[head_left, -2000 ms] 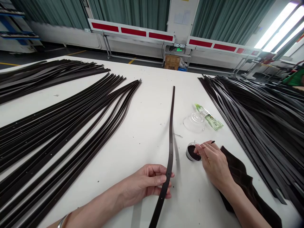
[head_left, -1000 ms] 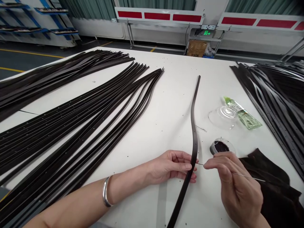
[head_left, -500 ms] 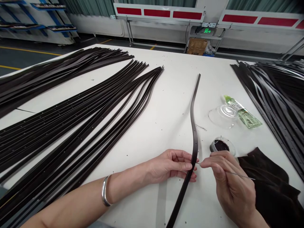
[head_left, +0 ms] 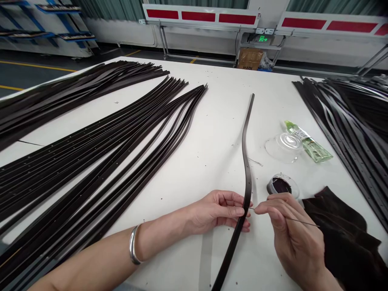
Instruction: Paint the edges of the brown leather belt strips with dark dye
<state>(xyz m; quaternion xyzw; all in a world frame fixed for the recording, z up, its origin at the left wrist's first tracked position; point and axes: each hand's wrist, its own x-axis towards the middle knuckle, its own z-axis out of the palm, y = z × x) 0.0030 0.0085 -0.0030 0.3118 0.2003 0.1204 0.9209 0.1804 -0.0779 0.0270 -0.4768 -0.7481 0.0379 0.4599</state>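
Observation:
A long dark brown strap with small holes runs from mid-table toward me. My left hand pinches it between thumb and fingers, raising that part off the table. My right hand is closed around a thin metal needle-like rod, whose fine tip touches the strap beside my left thumb. Just beyond the right hand stands a small round tub of dark paste. Next to that hand lies a crumpled dark brown cloth or leather piece.
A clear plastic lid and a green-tinted bottle lie at right. Bundles of dark straps cover the left side and the right edge of the white table. A cardboard box sits beyond it.
The whole view has shifted slightly. Both hands keep their places at the strap, and the rod's tip stays against it; the rod's rear end sits a little lower against the right hand.

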